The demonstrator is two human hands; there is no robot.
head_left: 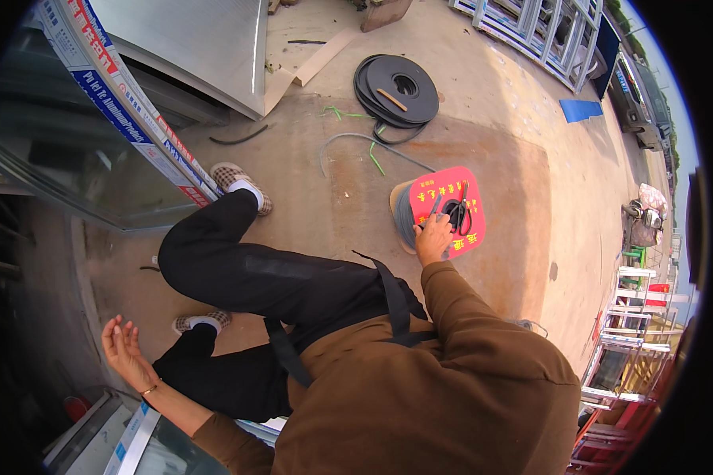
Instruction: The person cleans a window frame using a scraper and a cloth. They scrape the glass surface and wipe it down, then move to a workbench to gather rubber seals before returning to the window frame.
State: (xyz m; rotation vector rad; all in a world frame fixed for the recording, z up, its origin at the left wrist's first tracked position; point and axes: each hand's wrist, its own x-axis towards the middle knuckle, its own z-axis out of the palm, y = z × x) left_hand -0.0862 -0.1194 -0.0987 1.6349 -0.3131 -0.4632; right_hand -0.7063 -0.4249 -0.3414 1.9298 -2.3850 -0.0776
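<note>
My right hand [433, 239] rests on the red-faced spool [444, 210] of grey strip on the floor [515, 182], centre-right of the frame, fingers pinching the strip's end. My left hand [125, 352], lower left, hangs spread open, holding nothing.

The right hand [433, 239] rests on a spool [444, 212] with a red square face, fingers touching the grey strip [435, 207] wound on it. The left hand [124, 351] hangs open and empty, well apart. A black coil [396, 89] lies on the concrete floor [515, 127] beyond.
</note>
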